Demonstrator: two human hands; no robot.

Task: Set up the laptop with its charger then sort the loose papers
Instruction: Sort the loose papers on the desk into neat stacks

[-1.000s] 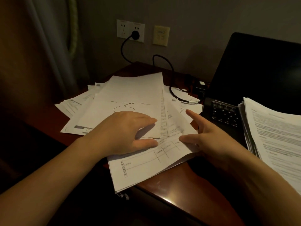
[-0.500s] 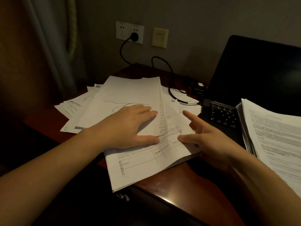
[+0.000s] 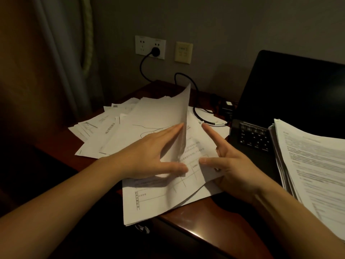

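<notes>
Head view: laptop (image 3: 291,94) stands open with a dark screen at the right rear of the desk (image 3: 214,227); charger cable (image 3: 195,101) runs from a plug in the wall socket (image 3: 150,47) towards the laptop's left side, though the joint itself is too dark to confirm; charger step judged done. Loose papers (image 3: 97,128) lie fanned over the desk's left half, beside the laptop; a squared stack (image 3: 308,156) rests partly on the keyboard and is judged the sorted pile. Left hand (image 3: 149,156) lies with straight fingers flat against the top sheet (image 3: 160,116), whose right edge stands up off the heap; its thumb stretches along the lower sheets (image 3: 158,199) beneath that sheet's near corner; no curl seen, so the hand reads as unclenched, steadying the sheet so it peels off alone. Right hand (image 3: 237,165) presses its thumb on the lower sheets, index finger straight out; its other fingers are hidden under the paper edge, so a pinch can be neither confirmed nor ruled out; purpose judged to be pinning the heap while one sheet separates. Sorting judged under way; much of the heap outstanding.
</notes>
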